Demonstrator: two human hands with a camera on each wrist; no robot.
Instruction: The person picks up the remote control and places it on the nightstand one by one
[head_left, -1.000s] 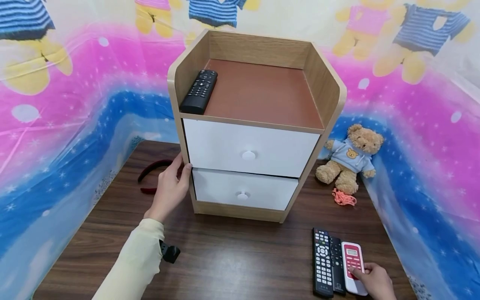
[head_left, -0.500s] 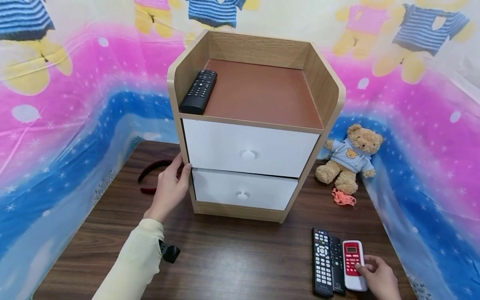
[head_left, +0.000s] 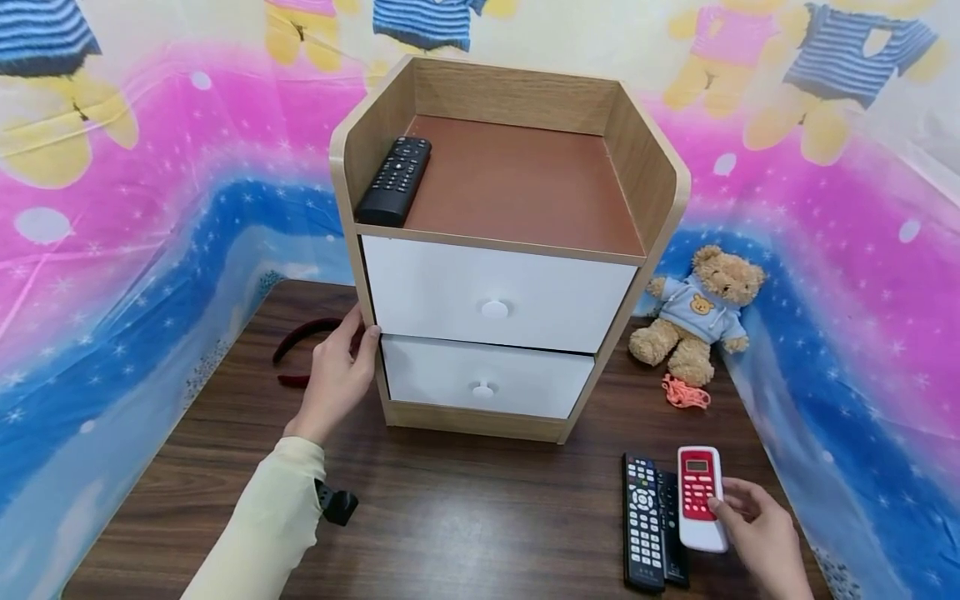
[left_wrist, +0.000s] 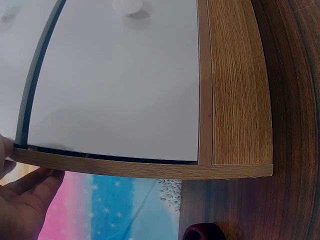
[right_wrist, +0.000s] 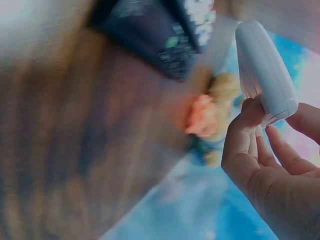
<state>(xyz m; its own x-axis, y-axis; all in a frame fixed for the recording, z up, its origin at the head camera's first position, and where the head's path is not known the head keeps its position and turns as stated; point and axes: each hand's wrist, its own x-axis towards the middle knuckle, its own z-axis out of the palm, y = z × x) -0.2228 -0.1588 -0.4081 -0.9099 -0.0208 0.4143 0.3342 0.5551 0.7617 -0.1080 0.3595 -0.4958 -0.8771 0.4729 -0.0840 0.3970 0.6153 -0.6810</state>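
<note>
Nearest, right grip (head_left: pixel 763 533): the red-and-white remote (head_left: pixel 699 498) is pinched between thumb and fingers, held up off the surface (head_left: pixel 465 517).
Black remotes (head_left: pixel 643 523): two are laid side by side, just beside it.
Left grip (head_left: pixel 337 375): the left edge of the cabinet (head_left: pixel 502 275) is pinched, thumb in front.
Cabinet top (head_left: pixel 532 192): a third black remote (head_left: pixel 394 182) is set at the left.

Teddy bear (head_left: pixel 693 308) before printed backdrop (head_left: pixel 180 142), coral string (head_left: pixel 685 392) near foot; maroon headband (head_left: pixel 296 336) apart.
</note>
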